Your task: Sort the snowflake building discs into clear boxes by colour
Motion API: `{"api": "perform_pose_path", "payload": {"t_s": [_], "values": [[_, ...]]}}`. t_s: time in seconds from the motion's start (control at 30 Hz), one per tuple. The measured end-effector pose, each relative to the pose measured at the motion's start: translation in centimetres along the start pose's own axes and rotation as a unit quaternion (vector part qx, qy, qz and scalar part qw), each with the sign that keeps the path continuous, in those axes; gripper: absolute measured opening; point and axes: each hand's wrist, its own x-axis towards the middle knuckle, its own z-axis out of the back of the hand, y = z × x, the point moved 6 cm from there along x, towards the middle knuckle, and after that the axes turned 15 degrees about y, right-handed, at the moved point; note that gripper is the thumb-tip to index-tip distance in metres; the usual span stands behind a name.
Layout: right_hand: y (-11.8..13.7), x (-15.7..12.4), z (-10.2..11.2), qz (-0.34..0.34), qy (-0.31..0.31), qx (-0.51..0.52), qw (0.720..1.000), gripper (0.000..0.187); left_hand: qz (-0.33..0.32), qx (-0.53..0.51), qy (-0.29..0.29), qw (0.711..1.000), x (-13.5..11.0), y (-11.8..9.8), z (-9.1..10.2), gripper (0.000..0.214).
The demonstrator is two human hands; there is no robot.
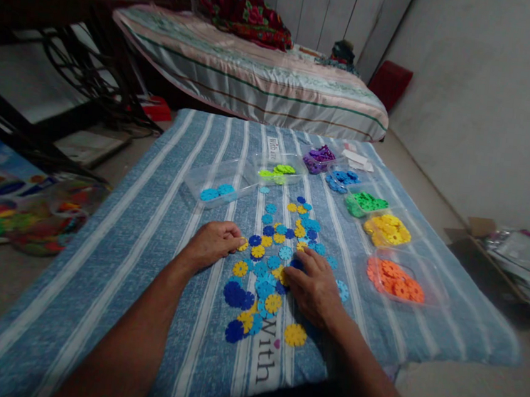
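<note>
My left hand point(213, 243) curls onto a yellow disc point(242, 245), grip unclear, while my right hand point(315, 286) lies flat and empty on the mixed discs point(264, 274) at the middle of the cloth point(146, 243), colour-sorted trays point(190, 185) near its far edge.

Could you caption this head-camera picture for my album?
Left hand and right hand rest among blue and yellow toy discs on a striped cloth, beside clear trays of sorted colours.

Ahead of you lies a striped mattress point(258, 81) with a floral blanket point(247, 10) bundled on it, a red box point(389, 82) stands by the wall beyond, and a cardboard box point(479, 228) sits at your far right.
</note>
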Motion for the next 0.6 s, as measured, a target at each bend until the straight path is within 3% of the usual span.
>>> {"api": "perform_pose_path", "payload": {"t_s": [0.33,0.6], "values": [[-3.3,-2.4,1.5,-0.051,-0.086,0.03,0.995,0.018,-0.004,0.001,-0.002,1.0,0.0,-0.1,0.0,0.024],[-5.9,-0.1,1.5,-0.096,-0.024,-0.037,0.994,0.02,0.008,-0.008,0.004,1.0,0.1,0.1,0.0,0.024]]}}
